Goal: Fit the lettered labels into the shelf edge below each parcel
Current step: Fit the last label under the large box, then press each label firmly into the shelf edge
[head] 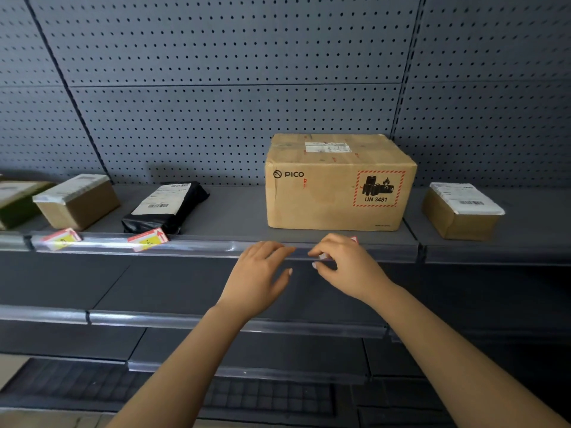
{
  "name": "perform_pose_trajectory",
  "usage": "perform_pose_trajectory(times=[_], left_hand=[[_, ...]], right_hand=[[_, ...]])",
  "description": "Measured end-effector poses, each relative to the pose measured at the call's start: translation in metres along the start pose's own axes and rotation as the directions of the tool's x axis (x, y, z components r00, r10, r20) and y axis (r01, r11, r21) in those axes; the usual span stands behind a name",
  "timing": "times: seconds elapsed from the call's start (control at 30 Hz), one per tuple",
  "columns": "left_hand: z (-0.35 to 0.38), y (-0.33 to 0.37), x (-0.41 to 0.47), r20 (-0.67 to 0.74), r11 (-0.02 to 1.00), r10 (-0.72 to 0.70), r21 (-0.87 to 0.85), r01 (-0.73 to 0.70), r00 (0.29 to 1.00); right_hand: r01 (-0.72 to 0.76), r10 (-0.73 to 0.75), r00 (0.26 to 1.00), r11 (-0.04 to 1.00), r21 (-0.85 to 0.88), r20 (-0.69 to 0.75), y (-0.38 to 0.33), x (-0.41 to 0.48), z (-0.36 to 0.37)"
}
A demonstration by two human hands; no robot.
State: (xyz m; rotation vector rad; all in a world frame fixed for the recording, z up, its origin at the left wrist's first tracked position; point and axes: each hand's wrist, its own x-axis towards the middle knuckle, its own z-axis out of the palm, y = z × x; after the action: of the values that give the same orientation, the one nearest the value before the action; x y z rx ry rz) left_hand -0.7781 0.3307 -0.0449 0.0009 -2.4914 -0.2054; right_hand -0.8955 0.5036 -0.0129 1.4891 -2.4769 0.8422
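At the shelf edge [185, 246], just below the PICO box [336, 186], the right hand [346, 264] has its grip pinched on a label [354, 240], curled fingers and thumb right against the clear strip. The label's long side seems to run along the strip, so a straight press-in looks likely. The left hand [262, 270] rests beside it, fingers straight, holding nothing. Knuckles hide most of the label: only a red corner and white edge show, letter unreadable.
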Motion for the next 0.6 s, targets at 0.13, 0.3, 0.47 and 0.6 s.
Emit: perform_pose_trajectory(times=[0.13,0.3,0.47,0.6], left_hand=[[-0.034,-0.019,-0.032,0.016,0.999,0.033,-0.013,-0.033,0.999],[-0.071,-0.045,-0.075,-0.009,0.999,0.032,-0.028,-0.032,0.999],[-0.119,-0.082,-0.126,-0.07,0.999,-0.04,0.021,0.042,0.997],[-0.163,-0.122,-0.166,-0.09,0.987,-0.135,0.07,0.142,0.987]], right_hand=[[-0.013,0.013,1.0,1.0,-0.005,-0.021,-0.047,-0.012,0.022],[-0.003,0.003,1.0,1.0,-0.022,-0.022,-0.105,-0.021,0.05],[0.071,-0.073,0.996,0.996,-0.051,-0.043,-0.175,-0.016,0.083],[0.135,-0.136,0.991,0.991,-0.018,-0.021,-0.236,0.007,0.117]])
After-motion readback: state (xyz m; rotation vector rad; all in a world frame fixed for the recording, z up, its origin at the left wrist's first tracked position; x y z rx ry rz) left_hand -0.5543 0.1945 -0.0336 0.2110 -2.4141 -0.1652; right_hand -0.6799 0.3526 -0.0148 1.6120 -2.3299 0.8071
